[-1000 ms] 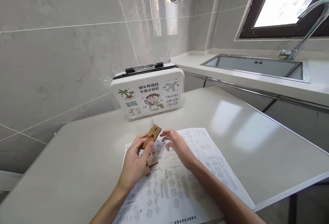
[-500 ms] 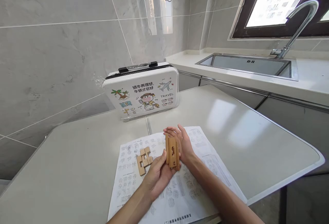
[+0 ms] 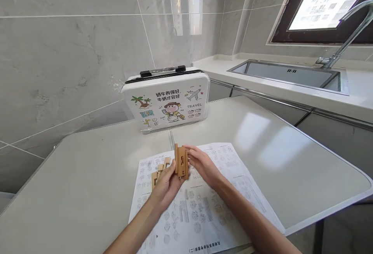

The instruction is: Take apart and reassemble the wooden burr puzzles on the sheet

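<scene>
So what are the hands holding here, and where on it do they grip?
Both hands hold upright wooden puzzle pieces above the instruction sheet: the left hand grips the lower end, the right hand touches the upper right side.
</scene>
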The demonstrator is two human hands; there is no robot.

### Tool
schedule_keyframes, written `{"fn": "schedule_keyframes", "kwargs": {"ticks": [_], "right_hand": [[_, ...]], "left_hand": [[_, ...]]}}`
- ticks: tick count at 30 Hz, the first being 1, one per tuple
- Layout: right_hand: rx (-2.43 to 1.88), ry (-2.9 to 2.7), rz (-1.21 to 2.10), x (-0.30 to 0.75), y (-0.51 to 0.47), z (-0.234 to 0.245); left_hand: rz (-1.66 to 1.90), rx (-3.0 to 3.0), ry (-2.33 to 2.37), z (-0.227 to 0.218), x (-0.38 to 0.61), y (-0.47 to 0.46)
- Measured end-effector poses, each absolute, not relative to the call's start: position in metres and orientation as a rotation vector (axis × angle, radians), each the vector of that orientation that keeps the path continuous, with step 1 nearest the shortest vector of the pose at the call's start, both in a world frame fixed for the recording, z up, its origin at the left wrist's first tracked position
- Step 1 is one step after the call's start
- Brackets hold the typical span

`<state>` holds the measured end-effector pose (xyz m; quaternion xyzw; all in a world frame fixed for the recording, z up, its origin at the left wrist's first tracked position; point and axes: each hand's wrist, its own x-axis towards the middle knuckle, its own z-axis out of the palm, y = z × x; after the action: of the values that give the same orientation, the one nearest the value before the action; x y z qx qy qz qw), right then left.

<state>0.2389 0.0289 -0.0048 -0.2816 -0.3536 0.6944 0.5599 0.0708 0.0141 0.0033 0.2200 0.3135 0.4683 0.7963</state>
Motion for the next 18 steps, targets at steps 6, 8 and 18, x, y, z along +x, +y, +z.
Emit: {"fn": "schedule_keyframes", "kwargs": {"ticks": [6, 8, 18], "right_hand": [[-0.731, -1.033, 1.627, 0.2381, 0.0265, -0.0023], [-0.732, -1.059, 1.608, 0.2364, 0.0253, 0.0000], [-0.825, -0.960, 1.523, 0.2318, 0.0258, -0.0051]], "left_hand": [[1.048, 0.492, 0.662, 0.0020, 0.0600, 0.0213], [1.033, 0.505, 0.663, 0.0022, 0.0611, 0.0198], [0.996, 0.561, 0.730, -0.0013, 0.0678, 0.0155]]}}
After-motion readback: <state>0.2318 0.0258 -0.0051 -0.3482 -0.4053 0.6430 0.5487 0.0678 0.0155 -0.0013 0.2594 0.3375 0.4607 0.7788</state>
